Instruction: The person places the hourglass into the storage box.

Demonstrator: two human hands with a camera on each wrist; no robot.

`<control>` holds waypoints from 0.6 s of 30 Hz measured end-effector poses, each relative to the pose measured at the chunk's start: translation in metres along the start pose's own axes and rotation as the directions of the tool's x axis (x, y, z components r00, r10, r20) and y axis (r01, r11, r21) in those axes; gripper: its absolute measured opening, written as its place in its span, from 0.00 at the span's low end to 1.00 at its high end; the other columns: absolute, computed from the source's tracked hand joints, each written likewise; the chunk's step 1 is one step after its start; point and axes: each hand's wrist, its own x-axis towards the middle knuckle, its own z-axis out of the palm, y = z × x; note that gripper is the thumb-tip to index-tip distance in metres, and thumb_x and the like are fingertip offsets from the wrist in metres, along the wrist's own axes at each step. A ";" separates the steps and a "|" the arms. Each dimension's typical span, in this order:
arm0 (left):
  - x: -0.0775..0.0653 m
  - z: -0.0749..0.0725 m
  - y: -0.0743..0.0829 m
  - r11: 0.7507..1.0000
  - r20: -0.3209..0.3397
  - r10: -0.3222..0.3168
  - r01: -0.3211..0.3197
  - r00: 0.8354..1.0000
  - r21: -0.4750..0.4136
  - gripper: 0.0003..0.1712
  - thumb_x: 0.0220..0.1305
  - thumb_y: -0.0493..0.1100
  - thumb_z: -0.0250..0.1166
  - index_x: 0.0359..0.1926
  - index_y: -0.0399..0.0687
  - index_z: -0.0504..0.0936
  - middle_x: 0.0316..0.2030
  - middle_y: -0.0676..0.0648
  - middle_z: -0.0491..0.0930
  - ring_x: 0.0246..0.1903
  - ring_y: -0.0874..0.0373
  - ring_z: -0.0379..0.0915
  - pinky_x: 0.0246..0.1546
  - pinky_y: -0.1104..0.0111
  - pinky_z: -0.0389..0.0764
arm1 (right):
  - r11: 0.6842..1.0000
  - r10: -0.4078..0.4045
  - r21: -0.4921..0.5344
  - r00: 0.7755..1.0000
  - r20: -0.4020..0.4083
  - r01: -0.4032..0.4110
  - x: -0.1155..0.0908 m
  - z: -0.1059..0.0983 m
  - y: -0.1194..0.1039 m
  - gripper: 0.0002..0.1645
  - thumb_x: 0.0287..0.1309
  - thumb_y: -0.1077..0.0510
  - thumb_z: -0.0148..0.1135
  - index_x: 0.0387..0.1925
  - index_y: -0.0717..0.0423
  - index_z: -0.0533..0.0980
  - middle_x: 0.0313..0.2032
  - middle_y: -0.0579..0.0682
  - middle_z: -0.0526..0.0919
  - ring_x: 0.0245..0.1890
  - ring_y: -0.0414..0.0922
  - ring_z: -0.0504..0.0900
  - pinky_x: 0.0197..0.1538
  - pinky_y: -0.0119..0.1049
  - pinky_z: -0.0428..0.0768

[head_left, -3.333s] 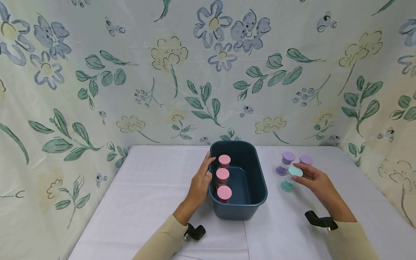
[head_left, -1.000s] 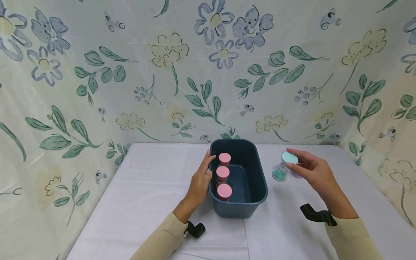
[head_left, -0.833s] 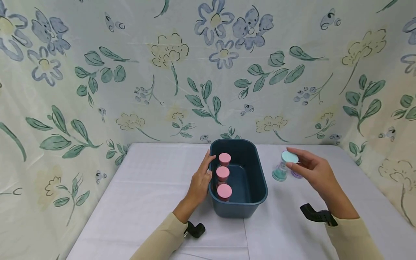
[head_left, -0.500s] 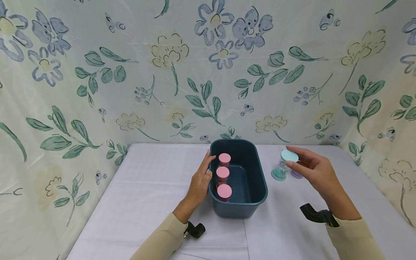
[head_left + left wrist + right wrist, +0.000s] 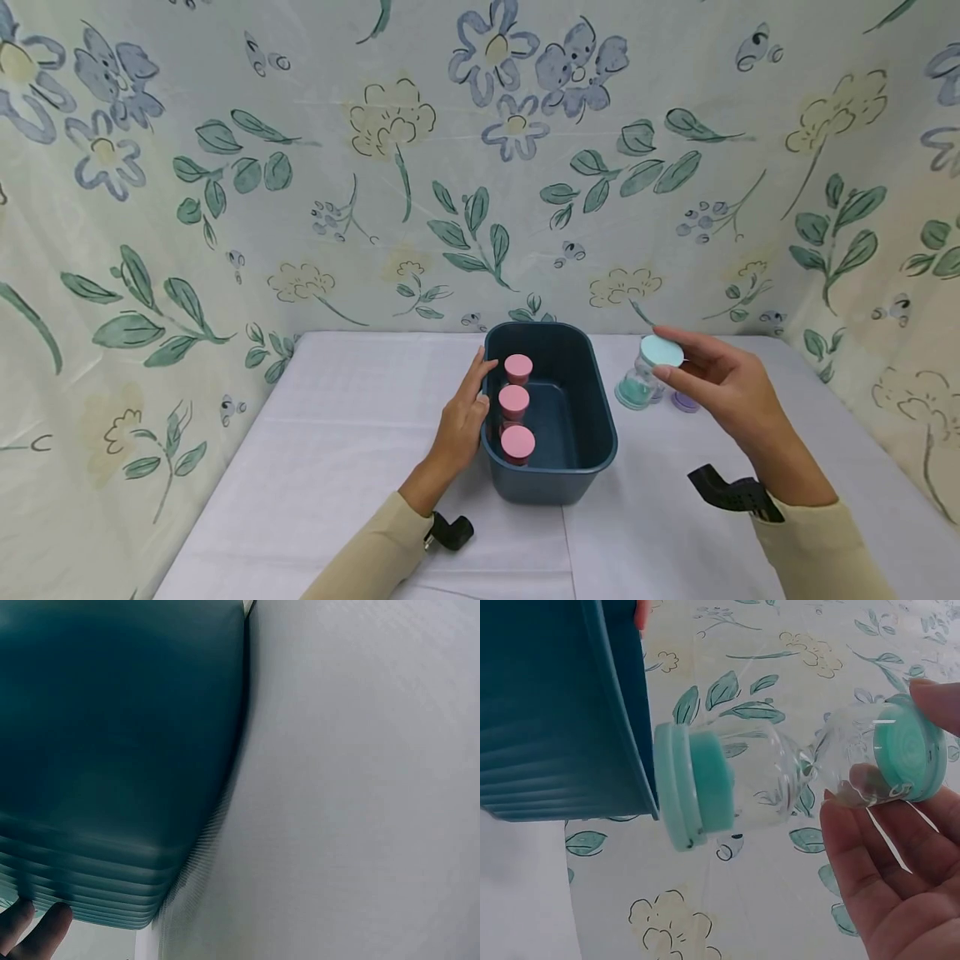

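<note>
The green hourglass [image 5: 645, 369] has just edged nearer the tub [image 5: 547, 487], off the tabletop [image 5: 360, 433] but still outside; the right grip [image 5: 726, 382] pinches its upper cap, so carrying seems under way; the left grip [image 5: 456, 422], unclenched, rests against the tub.

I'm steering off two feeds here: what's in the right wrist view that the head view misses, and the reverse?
Only the right wrist view: ribs on the outer wall of the bin, and the inner face of the held mint cap.
Only the head view: three pink-capped hourglasses inside the bin, and a purple base.
Both: the right hand gripping the mint-capped hourglass, the bin, and floral backdrop.
</note>
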 end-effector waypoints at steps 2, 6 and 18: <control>0.000 0.000 0.000 1.000 -0.001 0.004 -0.004 1.000 -0.006 0.29 0.71 0.44 0.38 0.72 0.49 0.59 0.75 0.47 0.47 0.73 0.57 0.44 0.67 0.48 0.56 | 1.000 -0.001 0.007 1.000 0.011 0.001 0.001 0.002 -0.005 0.31 0.57 0.64 0.66 0.63 0.55 0.72 0.54 0.47 0.79 0.45 0.39 0.82 0.47 0.25 0.79; 0.000 0.000 -0.001 1.000 -0.001 0.005 -0.005 1.000 -0.009 0.29 0.71 0.45 0.38 0.72 0.49 0.59 0.75 0.46 0.47 0.73 0.56 0.44 0.67 0.48 0.56 | 1.000 -0.007 0.015 0.999 0.036 0.006 0.004 0.007 -0.015 0.30 0.56 0.64 0.66 0.62 0.55 0.73 0.53 0.47 0.79 0.42 0.41 0.82 0.45 0.26 0.80; -0.001 0.000 0.000 1.000 -0.003 0.011 -0.011 1.000 -0.012 0.29 0.71 0.42 0.39 0.72 0.51 0.59 0.75 0.46 0.47 0.73 0.57 0.44 0.67 0.49 0.56 | 0.999 -0.030 0.015 0.993 0.111 0.029 0.008 0.024 -0.024 0.33 0.54 0.62 0.69 0.63 0.51 0.72 0.48 0.48 0.81 0.34 0.43 0.82 0.36 0.32 0.84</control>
